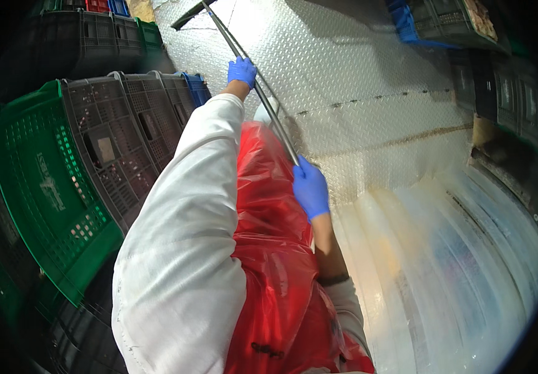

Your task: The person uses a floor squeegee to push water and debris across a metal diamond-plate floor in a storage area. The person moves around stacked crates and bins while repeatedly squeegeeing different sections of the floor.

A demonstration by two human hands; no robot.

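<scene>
Both my hands wear blue gloves and grip a long floor squeegee by its dark pole (272,112). My left hand (242,71) holds the pole partway down, nearer the head. Close to the pole's upper end, by my red plastic apron (273,210), my right hand (311,187) is wrapped around it. The squeegee's head (188,17) lies on the tread-plate metal floor (353,75) at the top of the view, partly cut off by the picture's edge. A white boot (266,111) shows under the pole.
Stacked plastic crates, a green one (49,187) and several grey ones (110,145), stand at my left. More crates (437,23) stand at the upper right. Translucent plastic strips (428,271) hang at the lower right. A dirty streak (418,138) crosses the floor.
</scene>
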